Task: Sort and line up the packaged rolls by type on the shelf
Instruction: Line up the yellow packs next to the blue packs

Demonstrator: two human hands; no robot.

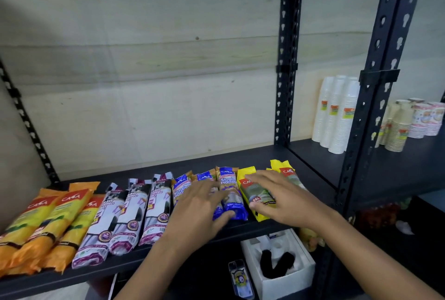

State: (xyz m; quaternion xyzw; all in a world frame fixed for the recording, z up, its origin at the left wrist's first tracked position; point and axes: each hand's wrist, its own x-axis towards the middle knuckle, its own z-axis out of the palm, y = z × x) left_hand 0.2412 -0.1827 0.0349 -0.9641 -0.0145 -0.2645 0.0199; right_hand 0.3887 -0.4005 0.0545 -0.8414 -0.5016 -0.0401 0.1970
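The packaged rolls lie side by side along the front edge of the dark shelf (265,155), each pointing toward its back edge. Three blue rolls (231,193) sit right of the middle, and the left hand (199,208) lies on top of them, its grip wide open: the fingers are spread and nearly straight and the thumb is at the near end of one roll, holding nothing. Just beside them, toward the shelf's right end, are the yellow rolls (252,193). The right hand (281,198) presses flat on these with its fingers splayed, its grip equally open. Left of the blue ones lie three white-and-purple rolls (130,215), then the orange rolls (48,222) at the left end. Beyond the right-hand post (286,58), stacked paper cups (337,116) stand on the neighbouring shelf. A white box (289,283) sits below.
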